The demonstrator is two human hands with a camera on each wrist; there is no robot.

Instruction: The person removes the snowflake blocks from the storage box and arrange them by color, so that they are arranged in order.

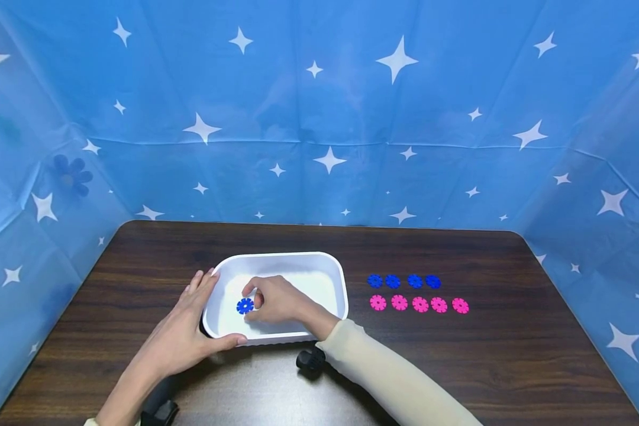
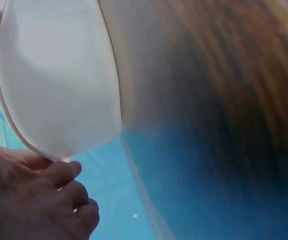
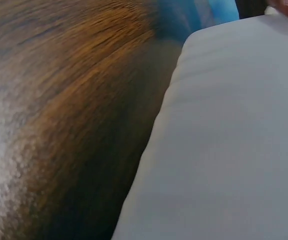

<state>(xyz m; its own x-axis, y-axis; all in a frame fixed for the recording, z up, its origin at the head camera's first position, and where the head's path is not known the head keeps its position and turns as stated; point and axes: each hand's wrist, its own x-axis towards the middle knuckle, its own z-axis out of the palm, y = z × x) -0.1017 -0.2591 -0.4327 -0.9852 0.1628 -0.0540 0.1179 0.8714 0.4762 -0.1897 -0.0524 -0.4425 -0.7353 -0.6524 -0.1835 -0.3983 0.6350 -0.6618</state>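
Note:
A white tray (image 1: 327,319) stands on the table at centre left. My left hand (image 1: 183,328) grips its left end, fingers along the far left rim and thumb at the near rim. In the left wrist view, that hand (image 2: 39,195) is against the pale tray wall (image 2: 59,100). Inside the tray, my right hand (image 1: 282,300) pinches a blue snowflake-shaped disc (image 1: 245,306) by its edges, between thumb and forefinger. The right wrist view mostly shows the tray's outer side (image 3: 224,135); only a sliver of hand appears at its top right corner.
Right of the tray, several blue notched discs (image 1: 393,281) lie in a row. A row of several pink notched discs (image 1: 420,305) lies just nearer. The dark wooden table (image 1: 511,355) is backed by a blue star-patterned curtain (image 1: 351,118).

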